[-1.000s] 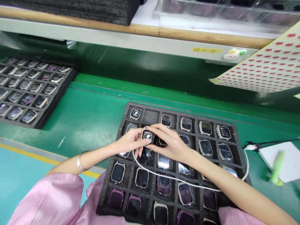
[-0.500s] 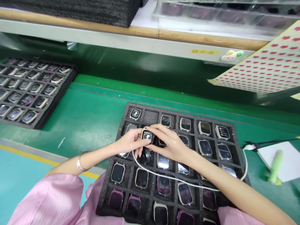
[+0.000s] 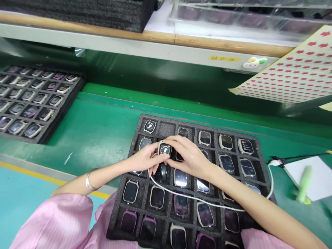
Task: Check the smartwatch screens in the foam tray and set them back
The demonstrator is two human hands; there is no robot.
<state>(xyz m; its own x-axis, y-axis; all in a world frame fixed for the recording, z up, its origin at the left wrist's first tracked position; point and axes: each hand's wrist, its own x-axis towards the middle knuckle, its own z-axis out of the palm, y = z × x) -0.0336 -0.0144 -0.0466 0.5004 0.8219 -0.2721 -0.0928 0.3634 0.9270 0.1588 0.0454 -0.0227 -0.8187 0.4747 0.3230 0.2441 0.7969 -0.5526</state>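
Observation:
Between both hands a smartwatch case (image 3: 165, 149) with a lit watch face is held above a foam tray. My left hand (image 3: 147, 157) closes on its left side, thumb along the lower edge of the screen. On the other side, my right hand (image 3: 189, 155) has its fingers closed on the watch's upper and right edges. A white cable (image 3: 181, 194) runs from under my left hand across the tray to the right. The black foam tray (image 3: 166, 128) holds many watch cases in separate compartments, such as a lit one (image 3: 149, 126) at the top left.
Another foam tray of watches (image 3: 41, 135) lies to the left on the green bench. At the right are a white pad (image 3: 320, 180), a green pen-like item (image 3: 304, 185) and a cable connector (image 3: 276, 162). A sheet of red arrow stickers (image 3: 290, 79) hangs from the shelf edge (image 3: 129, 41).
The held watch has shifted very slightly to the right with both hands. Both grips look the same as before.

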